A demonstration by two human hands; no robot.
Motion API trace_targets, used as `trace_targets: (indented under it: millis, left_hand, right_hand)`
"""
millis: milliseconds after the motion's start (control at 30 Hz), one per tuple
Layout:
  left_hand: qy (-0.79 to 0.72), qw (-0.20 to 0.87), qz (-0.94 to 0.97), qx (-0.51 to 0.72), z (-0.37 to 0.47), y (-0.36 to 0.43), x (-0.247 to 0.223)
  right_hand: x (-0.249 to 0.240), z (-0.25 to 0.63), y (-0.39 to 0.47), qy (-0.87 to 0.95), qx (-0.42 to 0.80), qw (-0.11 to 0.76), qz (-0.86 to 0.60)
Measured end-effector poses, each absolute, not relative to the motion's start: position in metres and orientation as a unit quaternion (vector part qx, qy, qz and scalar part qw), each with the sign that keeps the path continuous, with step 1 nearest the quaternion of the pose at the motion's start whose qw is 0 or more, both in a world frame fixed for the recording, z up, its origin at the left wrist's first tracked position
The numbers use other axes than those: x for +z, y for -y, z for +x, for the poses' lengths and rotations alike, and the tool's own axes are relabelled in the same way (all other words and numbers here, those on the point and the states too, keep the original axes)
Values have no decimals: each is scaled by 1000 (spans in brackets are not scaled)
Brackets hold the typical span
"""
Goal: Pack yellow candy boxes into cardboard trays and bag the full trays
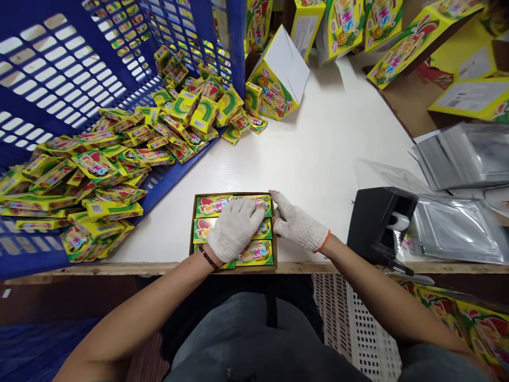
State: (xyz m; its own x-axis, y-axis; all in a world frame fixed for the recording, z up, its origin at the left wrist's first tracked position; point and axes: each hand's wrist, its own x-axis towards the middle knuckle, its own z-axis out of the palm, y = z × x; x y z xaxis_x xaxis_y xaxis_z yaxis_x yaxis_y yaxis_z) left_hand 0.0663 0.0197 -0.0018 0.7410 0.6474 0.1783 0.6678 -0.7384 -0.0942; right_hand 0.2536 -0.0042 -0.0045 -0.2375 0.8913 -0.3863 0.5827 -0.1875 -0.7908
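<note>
An open box [275, 258] near the table's front edge holds several small yellow-green packs [254, 253] laid flat in two columns. My left hand [235, 225], in a white knitted glove, lies over the packs with its fingers toward the box's upper right part. What its fingertips touch is hidden. My right hand [299, 223], gloved too, is at the box's right side, its fingers partly spread and touching the outer wall near the upper right corner.
A blue crate [170, 183] full of loose packs lies at the left. Yellow display boxes [274, 85] stand at the back. To the right are a black tape dispenser [368, 223] and clear plastic sleeves [457, 228]. A white perforated crate [368, 323] sits below the table.
</note>
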Motion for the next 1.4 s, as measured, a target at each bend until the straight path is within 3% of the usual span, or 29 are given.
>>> trace_targets:
  millis: [167,333,467,567,633,767,1033,1233,1300,1400]
  left_hand:
    - [321,63,-944,-36,64,-14,0]
    - [274,-54,-958,67,61,2,7]
    - [273,-99,-952,91,56,14,5]
    - [292,-98,-947,89,55,19,2]
    - [298,-100,-945,92,54,22,1]
    - [292,-105,-947,82,53,28,2]
    - [294,-101,-949,58,52,32,-5]
    - [259,-121,-958,-36,37,34,8]
    - [303,-106,-944,-74,15,24,17]
    - [509,-20,-858,-72,-40,-2,29]
  right_hand:
    - [-6,254,6,606,504,181,-588]
    - [-14,257,7,620,489,191,-582]
    - [-4,254,-4,741,264,190,-587]
    - [9,243,-16,834,82,95,-537]
    - [17,232,-21,869,32,13,-493]
    - [27,207,-23,872,30,-110,-477]
    - [32,186,-28,831,100,-242,-490]
    - [31,183,-26,834,109,-234,-487]
    - [30,181,-21,836,109,-236,-483]
    - [28,179,-16,830,109,-266,-477]
